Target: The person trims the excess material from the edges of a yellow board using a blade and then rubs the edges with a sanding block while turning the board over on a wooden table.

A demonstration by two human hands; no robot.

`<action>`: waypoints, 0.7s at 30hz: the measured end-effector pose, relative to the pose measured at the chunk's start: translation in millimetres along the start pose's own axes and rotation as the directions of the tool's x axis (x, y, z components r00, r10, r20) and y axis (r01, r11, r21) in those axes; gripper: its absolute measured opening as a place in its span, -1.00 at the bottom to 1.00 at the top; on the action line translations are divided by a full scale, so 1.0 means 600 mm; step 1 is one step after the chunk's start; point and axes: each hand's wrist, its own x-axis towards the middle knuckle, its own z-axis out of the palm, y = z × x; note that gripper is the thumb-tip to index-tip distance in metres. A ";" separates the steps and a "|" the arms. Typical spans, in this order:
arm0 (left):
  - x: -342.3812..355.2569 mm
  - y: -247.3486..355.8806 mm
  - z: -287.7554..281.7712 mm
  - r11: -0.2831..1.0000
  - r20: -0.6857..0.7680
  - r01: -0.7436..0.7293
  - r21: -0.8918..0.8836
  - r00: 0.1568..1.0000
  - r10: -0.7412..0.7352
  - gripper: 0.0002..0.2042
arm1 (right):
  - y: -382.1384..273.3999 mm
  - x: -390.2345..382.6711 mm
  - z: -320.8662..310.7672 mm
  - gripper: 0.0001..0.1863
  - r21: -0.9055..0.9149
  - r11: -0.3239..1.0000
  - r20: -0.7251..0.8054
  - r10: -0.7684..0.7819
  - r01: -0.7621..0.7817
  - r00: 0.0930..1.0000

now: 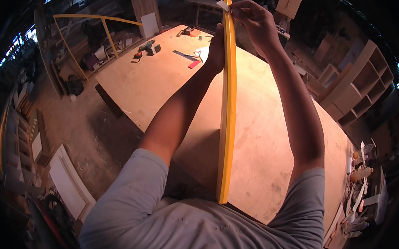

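A long narrow board (pixel 229 100) with a bright yellow face runs away from my body over the table, tilted up on edge. My left hand (pixel 217 51) grips it from the left near its far end, thumb along the side and the other fingers hidden behind it. At that far end, my right hand (pixel 256 23) is closed in a pinch beside the board's right edge. A small whitish strip (pixel 222 5) sticks out at the board by these fingertips; how it is attached is too small to tell.
The large wooden worktable (pixel 263 134) carries a cordless drill (pixel 147 46), a tape measure (pixel 137 56), a dark metal ruler (pixel 185 56) and a red piece (pixel 194 65). A shelf unit (pixel 364 82) stands right; bottles (pixel 361 174) and scraps crowd the near right edge. White panels (pixel 68 181) lean left.
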 end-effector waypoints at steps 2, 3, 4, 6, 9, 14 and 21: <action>0.000 0.002 -0.009 0.999 0.022 0.022 0.046 1.000 -0.023 -0.59 | -0.009 -0.018 0.005 -0.83 0.040 0.999 -0.002 -0.002 0.002 1.000; -0.003 0.002 -0.012 0.995 0.017 0.029 0.098 0.999 -0.030 -0.59 | -0.013 -0.027 0.008 -0.83 0.061 0.998 -0.003 -0.004 0.004 1.000; -0.008 -0.003 0.012 0.981 -0.016 0.040 0.192 0.999 -0.037 -0.53 | -0.014 -0.041 0.003 -0.83 0.059 0.998 -0.002 0.007 -0.007 1.000; -0.013 0.003 0.036 0.957 -0.023 0.010 0.289 1.000 -0.003 -0.44 | -0.020 -0.058 0.006 -0.84 0.076 0.997 0.010 0.011 -0.011 1.000; -0.013 0.010 0.044 0.947 -0.073 0.040 0.319 0.997 -0.018 -0.46 | -0.027 -0.080 0.008 -0.85 0.007 0.999 0.014 -0.038 0.037 0.999; -0.009 0.008 0.035 0.949 0.008 -0.042 0.313 0.999 0.042 -0.45 | -0.056 -0.123 0.009 -0.86 0.062 0.995 0.078 0.074 -0.078 0.994; 0.011 -0.008 0.002 0.977 0.055 0.042 0.211 0.997 -0.055 -0.43 | -0.084 -0.188 0.015 -0.89 0.080 0.995 0.026 0.055 -0.057 0.998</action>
